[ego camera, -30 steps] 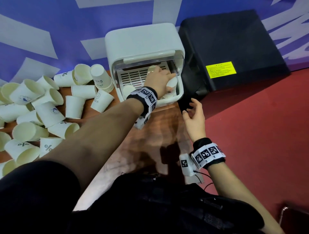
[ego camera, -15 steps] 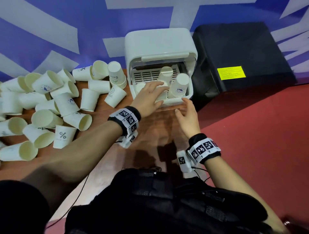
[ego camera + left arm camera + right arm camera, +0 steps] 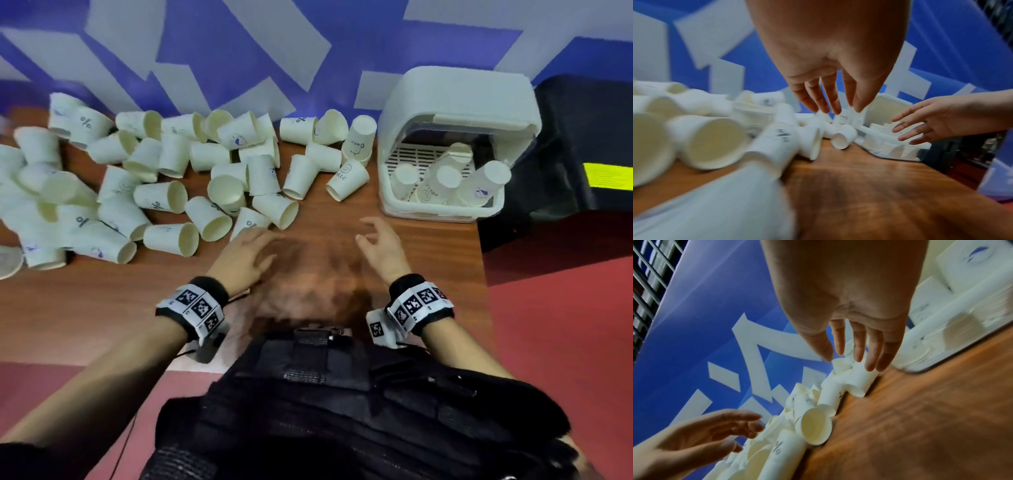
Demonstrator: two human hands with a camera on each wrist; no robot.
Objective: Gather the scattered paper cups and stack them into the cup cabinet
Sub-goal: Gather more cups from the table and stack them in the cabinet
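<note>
Both my left hand (image 3: 245, 255) and right hand (image 3: 383, 245) hover empty, fingers loosely spread, mid-frame between the cups (image 3: 209, 216) and cabinet (image 3: 455, 102), ready for another grab.

Bare forearms, banded wrists

Black wristbands (image 3: 209, 291) carry white square-coded tags — a dark strapped vest (image 3: 342, 394) covers the chest.

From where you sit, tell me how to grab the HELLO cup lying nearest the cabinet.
Wrap the right hand around the HELLO cup at mid-wall, coming from above. It lies on its side on the table, mouth toward you, so its rounded wall is exposed. The cup cabinet sits just right.
</note>
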